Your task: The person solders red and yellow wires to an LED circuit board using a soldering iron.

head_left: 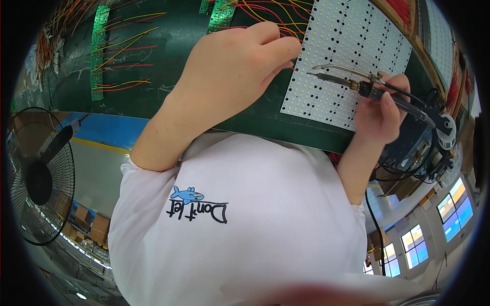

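My right hand [377, 117] grips a soldering iron [367, 88] with a thin curved metal feed tube [347, 69] fixed alongside it. The iron's tip points left, over the white LED panel [326, 92], which is covered with rows of small yellowish dots and black spots. By the panel's left edge, my left hand [237, 66] is closed in a pinch, and a short bit of red wire [292, 66] shows at its fingertips. Beyond that hand lies a green circuit board strip [222, 18] with red and yellow wires [258, 10] running from it to the panel. My left hand hides part of these.
Another green strip [97, 56] with wires lies on the dark green table [168, 66] at left, near a wire bundle [56, 30]. A black fan [38, 178] stands at lower left. A solder spool [446, 131] and dark equipment [408, 148] sit at right.
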### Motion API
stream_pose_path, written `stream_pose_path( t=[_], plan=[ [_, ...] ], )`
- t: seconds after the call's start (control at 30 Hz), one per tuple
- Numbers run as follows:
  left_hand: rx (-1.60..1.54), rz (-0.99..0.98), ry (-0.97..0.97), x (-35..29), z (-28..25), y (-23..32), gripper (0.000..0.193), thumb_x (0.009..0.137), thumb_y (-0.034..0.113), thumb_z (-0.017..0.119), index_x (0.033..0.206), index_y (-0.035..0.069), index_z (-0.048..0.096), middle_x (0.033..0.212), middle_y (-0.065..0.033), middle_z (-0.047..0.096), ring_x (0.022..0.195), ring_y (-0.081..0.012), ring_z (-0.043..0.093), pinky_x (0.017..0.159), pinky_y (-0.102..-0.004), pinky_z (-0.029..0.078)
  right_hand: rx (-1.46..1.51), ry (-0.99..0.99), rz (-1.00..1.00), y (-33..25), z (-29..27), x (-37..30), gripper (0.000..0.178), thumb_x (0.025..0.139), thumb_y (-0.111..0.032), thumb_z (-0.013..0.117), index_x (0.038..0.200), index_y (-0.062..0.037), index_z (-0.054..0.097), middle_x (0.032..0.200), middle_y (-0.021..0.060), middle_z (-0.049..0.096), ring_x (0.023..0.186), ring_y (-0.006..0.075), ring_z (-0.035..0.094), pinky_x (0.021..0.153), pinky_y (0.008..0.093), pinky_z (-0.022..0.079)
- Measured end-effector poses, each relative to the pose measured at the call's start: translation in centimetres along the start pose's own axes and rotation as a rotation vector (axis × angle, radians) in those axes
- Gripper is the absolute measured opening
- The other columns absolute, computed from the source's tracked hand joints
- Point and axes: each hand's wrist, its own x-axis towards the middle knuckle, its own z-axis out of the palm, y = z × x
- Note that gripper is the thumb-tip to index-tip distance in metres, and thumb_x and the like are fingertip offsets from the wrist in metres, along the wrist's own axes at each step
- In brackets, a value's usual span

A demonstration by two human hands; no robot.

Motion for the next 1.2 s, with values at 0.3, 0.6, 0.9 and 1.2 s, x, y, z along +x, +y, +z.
stream_pose_path(
  t=[0.3, 0.6, 0.9, 1.2],
  plan=[
    [0.061, 0.038, -0.04, -0.5, 0.4, -0.5, 0.015, 0.085, 0.015, 0.077, 0.095, 0.014, 0.065, 0.085, -0.0012, 0.059, 0.071, -0.0235, 0.065, 0.059, -0.0363, 0.051, 0.001, 0.004, -0.095, 0.8, 0.0, -0.1, 0.013, 0.09, -0.002, 0.057, 0.101, -0.0005, 0.05, 0.091, 0.0162, 0.063, 0.075, 0.0167, 0.057, 0.069, 0.0278, 0.047],
    [0.13, -0.006, 0.017, -0.7, 1.2, -0.5, 0.016, 0.084, 0.015, 0.075, 0.094, 0.012, 0.063, 0.086, -0.0013, 0.061, 0.074, -0.0222, 0.066, 0.06, -0.0347, 0.054, 0.003, -0.051, -0.145, 1.3, 0.2, -0.3, 0.02, 0.088, 0.001, 0.065, 0.104, 0.0029, 0.053, 0.094, 0.0173, 0.065, 0.085, 0.0179, 0.065, 0.077, 0.0293, 0.058],
    [0.108, -0.018, -0.138, -0.2, -1.7, 0.5, 0.016, 0.08, 0.011, 0.07, 0.089, 0.006, 0.059, 0.084, -0.0077, 0.06, 0.075, -0.0233, 0.067, 0.062, -0.0326, 0.055, -0.01, -0.133, -0.135, 1.1, 0.4, 0.3, 0.021, 0.089, 0.0, 0.064, 0.107, 0.0018, 0.054, 0.091, 0.0169, 0.068, 0.08, 0.0184, 0.068, 0.072, 0.0305, 0.059],
    [0.172, 0.047, -0.11, -0.5, -1.5, 0.4, 0.016, 0.081, 0.009, 0.066, 0.093, 0.005, 0.057, 0.087, -0.0079, 0.059, 0.076, -0.021, 0.068, 0.062, -0.029, 0.055, -0.081, -0.069, -0.14, 1.0, 0.7, 0.1, 0.016, 0.089, -0.002, 0.063, 0.098, -0.0014, 0.05, 0.088, 0.0167, 0.068, 0.079, 0.019, 0.068, 0.074, 0.0333, 0.06]
  ],
)
